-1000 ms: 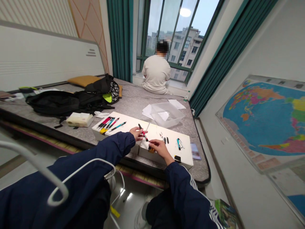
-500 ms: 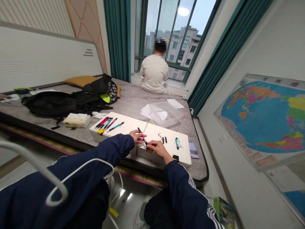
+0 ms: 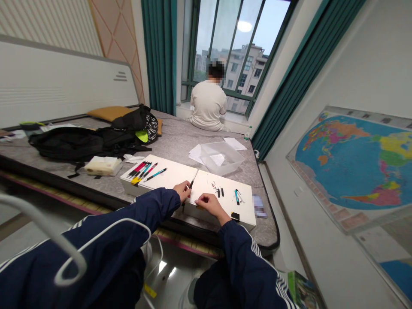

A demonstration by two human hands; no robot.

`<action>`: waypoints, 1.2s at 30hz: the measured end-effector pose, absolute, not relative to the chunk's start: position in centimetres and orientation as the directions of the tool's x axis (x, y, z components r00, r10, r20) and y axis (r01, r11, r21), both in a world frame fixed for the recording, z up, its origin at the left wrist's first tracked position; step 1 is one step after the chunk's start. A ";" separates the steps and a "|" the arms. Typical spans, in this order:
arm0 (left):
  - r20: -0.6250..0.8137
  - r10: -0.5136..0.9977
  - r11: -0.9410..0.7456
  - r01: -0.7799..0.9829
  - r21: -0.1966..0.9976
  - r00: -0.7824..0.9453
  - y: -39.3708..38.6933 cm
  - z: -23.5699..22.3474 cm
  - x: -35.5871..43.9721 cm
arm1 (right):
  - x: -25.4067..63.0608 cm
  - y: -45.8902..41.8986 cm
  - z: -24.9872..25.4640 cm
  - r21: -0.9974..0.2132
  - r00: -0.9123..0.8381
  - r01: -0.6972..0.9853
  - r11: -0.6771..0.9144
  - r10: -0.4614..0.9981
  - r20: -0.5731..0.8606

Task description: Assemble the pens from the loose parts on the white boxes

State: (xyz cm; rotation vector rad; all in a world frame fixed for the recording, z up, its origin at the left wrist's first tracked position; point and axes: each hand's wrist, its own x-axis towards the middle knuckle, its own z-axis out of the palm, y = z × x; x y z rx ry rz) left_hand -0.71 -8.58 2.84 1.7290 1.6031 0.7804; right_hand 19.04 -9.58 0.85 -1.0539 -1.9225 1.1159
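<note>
My left hand (image 3: pixel 183 191) is closed around a black pen piece (image 3: pixel 192 184), from which a thin pale rod points up and away. Close beside it, my right hand (image 3: pixel 210 203) has thumb and fingers pinched over the front edge of the white box (image 3: pixel 180 174); whatever they hold is hidden. Beyond the right hand lie black pen grips (image 3: pixel 222 192) and tiny loose parts (image 3: pixel 213 185). Farther right is a teal pen barrel (image 3: pixel 237 197) with pale clip-like pieces. On the left half, several red and teal pens (image 3: pixel 141 169) lie side by side, near a single teal-and-black pen (image 3: pixel 156 174).
Behind the boxes sit a clear plastic bin (image 3: pixel 223 158) and white papers (image 3: pixel 234 143). A tissue pack (image 3: pixel 103 165) and black backpack (image 3: pixel 67 139) lie left on the bed. A person (image 3: pixel 208 103) sits by the window. A white cable (image 3: pixel 116 223) crosses my left sleeve.
The red-and-black pen held between both hands no longer shows whole. My hands have drawn slightly apart, and the left now holds a black piece with a thin pale rod.
</note>
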 end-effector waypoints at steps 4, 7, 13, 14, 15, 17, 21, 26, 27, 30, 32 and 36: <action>0.016 0.980 -0.158 0.724 0.672 0.198 -9.0 2.9 -0.8 | 19.0 -9.5 0.6 -0.864 -0.425 0.364 0.349 0.887 0.179; 0.026 0.962 -0.231 0.755 0.613 0.273 -9.1 2.9 -0.9 | 18.8 -9.6 0.6 -0.855 -0.440 0.372 0.361 0.880 0.180; 0.004 0.945 -0.266 0.762 0.591 0.327 -9.4 3.3 -1.0 | 21.6 -7.2 3.7 -0.815 -0.460 0.437 0.379 0.874 0.160; 0.000 0.943 -0.268 0.761 0.591 0.333 -9.4 3.3 -0.9 | 22.4 -6.3 4.4 -0.743 -0.389 0.524 0.417 0.893 0.227; -0.003 0.942 -0.269 0.762 0.589 0.335 -9.4 3.3 -0.9 | 23.2 -5.4 5.0 -0.656 -0.332 0.625 0.423 0.905 0.267; -0.010 0.944 -0.262 0.768 0.585 0.330 -9.4 3.2 -0.8 | 24.5 -3.8 6.0 -0.442 -0.330 0.798 0.410 0.911 0.249; -0.021 0.945 -0.251 0.768 0.590 0.325 -9.2 3.0 -0.7 | 25.2 -1.8 6.2 -0.230 -0.422 0.866 0.444 0.896 0.138; -0.017 0.950 -0.244 0.774 0.584 0.312 -9.3 3.1 -0.7 | 24.5 -0.8 5.3 -0.186 -0.455 0.868 0.461 0.887 0.073; -0.012 0.952 -0.241 0.774 0.585 0.306 -9.3 3.1 -0.7 | 24.4 -0.7 5.2 -0.182 -0.456 0.869 0.459 0.888 0.065; -0.006 0.958 -0.227 0.773 0.592 0.286 -9.5 3.2 -0.6 | 24.5 -0.3 4.9 -0.182 -0.452 0.872 0.454 0.890 0.055; -0.005 0.959 -0.224 0.767 0.602 0.284 -9.5 3.2 -0.5 | 24.6 -0.2 4.8 -0.194 -0.447 0.872 0.449 0.893 0.056; 0.003 0.952 -0.243 0.750 0.615 0.306 -9.4 3.3 -0.7 | 24.7 -0.3 5.0 -0.242 -0.429 0.867 0.435 0.900 0.076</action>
